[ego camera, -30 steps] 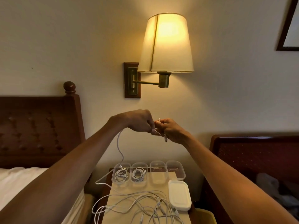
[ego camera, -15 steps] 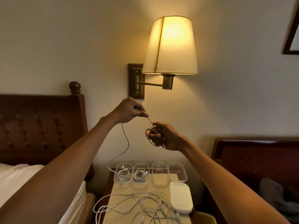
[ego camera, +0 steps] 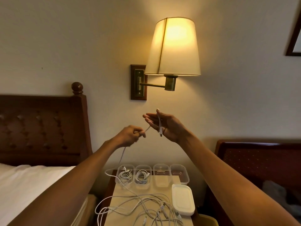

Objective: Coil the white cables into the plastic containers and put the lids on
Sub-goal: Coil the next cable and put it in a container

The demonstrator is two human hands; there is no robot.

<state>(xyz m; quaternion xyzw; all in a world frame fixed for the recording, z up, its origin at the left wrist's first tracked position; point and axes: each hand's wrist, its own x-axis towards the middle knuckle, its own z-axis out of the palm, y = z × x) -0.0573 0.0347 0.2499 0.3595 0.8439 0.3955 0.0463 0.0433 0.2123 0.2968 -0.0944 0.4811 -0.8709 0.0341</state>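
My left hand (ego camera: 132, 135) pinches a white cable (ego camera: 121, 158) in mid air above the nightstand (ego camera: 119, 192). The cable runs up right to my right hand (ego camera: 167, 127), whose fingers are spread; its thumb pins the cable's end, and the connector hangs over the palm. Below my left hand the cable drops to the table. Four clear plastic containers stand in a row at the back: the two left ones (ego camera: 124, 175) (ego camera: 143, 176) hold coiled cables, the two right ones (ego camera: 161, 176) (ego camera: 180, 173) hold none. A white stack of lids (ego camera: 183, 199) lies at the right. Several loose cables (ego camera: 143, 207) are tangled in front.
A lit wall lamp (ego camera: 174, 46) hangs above my hands. A dark wooden headboard (ego camera: 40, 128) and a white bed (ego camera: 24, 185) are at the left. Another headboard (ego camera: 260, 160) is at the right. A picture frame (ego camera: 294, 38) hangs at the top right.
My left hand has dropped from above my right hand to below and left of it, still pinching the cable. My right hand has risen and spread its fingers.
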